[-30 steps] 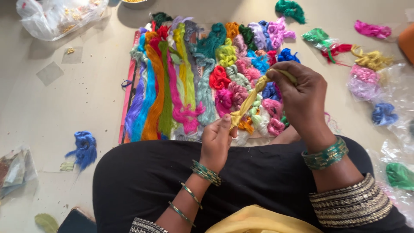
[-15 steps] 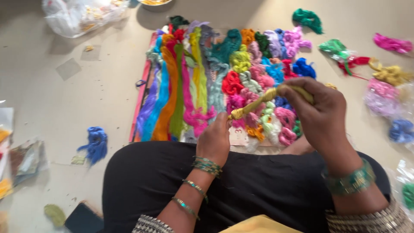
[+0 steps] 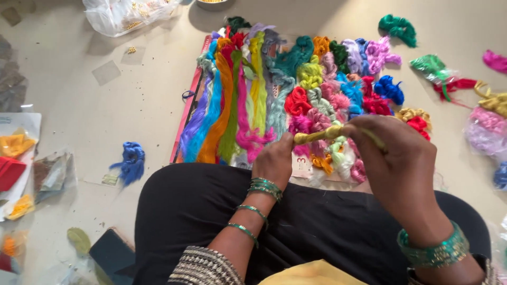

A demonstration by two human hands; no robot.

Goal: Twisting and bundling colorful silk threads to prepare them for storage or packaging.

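Two hands on one yellow thread bundle [image 3: 318, 134], seen from the head camera looking down over a black-clad lap [image 3: 296, 221].

Held just above the near edge of the thread board [image 3: 186, 113], between lap and the rows of coloured skeins [image 3: 274, 89]. Long axis close to level across the view, a shade higher toward the right, running from one hand to the other. Left hand [image 3: 274, 161] at the bundle's left end, fingers [image 3: 285, 141] closed together and pinched on that tip, wrist with green bangles resting low over the lap. Right hand [image 3: 396, 158] at the other end, higher and nearer the camera, fingers curled shut around the bundle, back of the hand hiding the fingertips and the far end of the thread. Roughly equal claim on the bundle, then: each hand touching its own end, bare middle stretch showing between them, no slack visible there.

Around it, on the floor: a loose blue skein [image 3: 129, 161] well apart to the left, a clear plastic bag [image 3: 127, 16] at the top, a green skein [image 3: 397, 27] and a pink skein [image 3: 495, 59] scattered to the upper right, packets of yellow and red material [image 3: 16, 153] at the left edge.
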